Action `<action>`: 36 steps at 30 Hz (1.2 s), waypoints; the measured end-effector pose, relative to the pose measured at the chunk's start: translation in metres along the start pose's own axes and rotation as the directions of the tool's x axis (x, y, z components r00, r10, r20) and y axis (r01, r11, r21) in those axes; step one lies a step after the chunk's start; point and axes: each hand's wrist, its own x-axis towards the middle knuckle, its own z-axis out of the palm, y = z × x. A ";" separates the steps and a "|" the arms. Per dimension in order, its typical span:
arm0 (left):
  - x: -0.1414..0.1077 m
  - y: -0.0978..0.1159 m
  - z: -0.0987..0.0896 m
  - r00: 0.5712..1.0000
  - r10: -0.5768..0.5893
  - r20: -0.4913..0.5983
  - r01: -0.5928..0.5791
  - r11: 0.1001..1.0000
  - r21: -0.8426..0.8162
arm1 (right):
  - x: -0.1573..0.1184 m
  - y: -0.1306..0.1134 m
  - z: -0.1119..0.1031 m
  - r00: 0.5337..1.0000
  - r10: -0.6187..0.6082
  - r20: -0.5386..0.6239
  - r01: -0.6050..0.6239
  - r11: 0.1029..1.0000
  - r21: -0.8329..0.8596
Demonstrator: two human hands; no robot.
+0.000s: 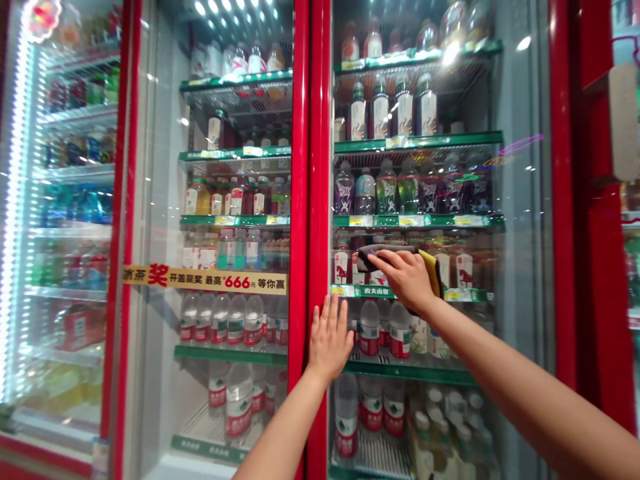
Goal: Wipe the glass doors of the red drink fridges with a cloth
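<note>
My left hand [331,339] lies flat with fingers spread on the red door frame [320,167], partly over the edge of the right glass door. Under my right hand [406,275] is a dark grey and yellow cloth [431,265], pressed against the glass of the right-hand door. The cloth sticks out to the left of my fingertips and to the right of my palm. Behind the glass, rows of bottles [381,113] stand on green-edged shelves [420,143].
A beige strip with printed lettering [205,279] crosses the left glass door. Water bottles [240,400] stand on its lower shelves. Another lit cooler [75,233] is at the far left. At the far right, a beige block [624,123] juts from a red frame.
</note>
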 end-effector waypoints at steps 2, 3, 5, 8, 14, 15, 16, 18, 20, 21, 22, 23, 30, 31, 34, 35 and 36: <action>0.005 0.008 -0.005 0.999 -0.033 -0.013 0.032 0.999 -0.025 | -0.017 -0.007 0.002 0.995 -0.102 0.019 0.102 0.995 0.015; 0.008 0.011 -0.007 1.000 -0.022 -0.016 0.022 0.999 -0.038 | -0.029 -0.008 0.003 0.982 -0.188 0.033 0.187 0.982 0.028; 0.016 0.016 -0.011 0.999 0.035 -0.015 -0.036 0.998 -0.058 | -0.050 0.001 0.002 0.938 -0.342 0.051 0.339 0.939 0.056; 0.033 0.021 -0.014 0.989 0.146 -0.004 -0.146 0.986 -0.080 | -0.060 0.028 -0.001 0.963 -0.271 0.016 0.270 0.962 0.028; 0.072 0.046 -0.013 0.982 0.190 -0.012 -0.190 0.975 -0.115 | -0.053 0.042 0.004 0.971 0.157 -0.179 -0.163 0.987 -0.019; 0.075 0.050 -0.013 0.983 0.182 -0.010 -0.182 0.976 -0.122 | -0.062 0.037 0.005 0.979 0.127 -0.160 -0.132 0.991 -0.021; 0.078 0.054 -0.013 0.985 0.174 -0.008 -0.173 0.976 -0.129 | -0.075 0.031 0.005 0.989 0.075 -0.130 -0.079 0.997 -0.019; 0.081 0.059 -0.014 0.986 0.168 -0.005 -0.167 0.976 -0.141 | -0.099 0.024 0.003 0.996 -0.058 -0.072 0.058 0.998 -0.007; 0.083 0.062 -0.014 0.982 0.189 -0.007 -0.188 0.971 -0.150 | -0.109 0.026 -0.002 0.988 -0.150 -0.029 0.150 0.989 0.014; 0.085 0.064 -0.014 0.979 0.203 -0.011 -0.202 0.967 -0.153 | -0.107 0.032 -0.004 0.988 -0.153 -0.015 0.153 0.988 0.025; 0.087 0.065 -0.014 0.977 0.213 -0.015 -0.212 0.965 -0.155 | -0.100 0.039 -0.007 0.992 -0.124 -0.011 0.124 0.992 0.035; 0.090 0.067 -0.014 0.976 0.218 -0.020 -0.218 0.963 -0.155 | -0.091 0.048 -0.008 0.998 -0.068 -0.020 0.068 0.997 0.045; 0.105 0.078 -0.009 0.962 0.268 -0.053 -0.273 0.951 -0.147 | -0.103 0.069 -0.001 0.867 0.390 -0.309 -0.383 0.920 0.085; 0.105 0.079 -0.007 0.960 0.273 -0.055 -0.279 0.949 -0.146 | -0.115 0.062 0.002 0.854 0.411 -0.318 -0.407 0.910 0.082; 0.105 0.080 -0.003 0.955 0.290 -0.062 -0.296 0.944 -0.147 | -0.130 0.049 0.006 0.892 0.377 -0.250 -0.376 0.925 0.052; 0.106 0.080 -0.002 0.955 0.290 -0.064 -0.296 0.944 -0.148 | -0.124 0.050 0.005 0.902 0.366 -0.228 -0.366 0.930 0.046; 0.108 0.080 0.000 0.956 0.285 -0.066 -0.292 0.945 -0.149 | -0.115 0.057 0.004 0.903 0.370 -0.220 -0.370 0.928 0.045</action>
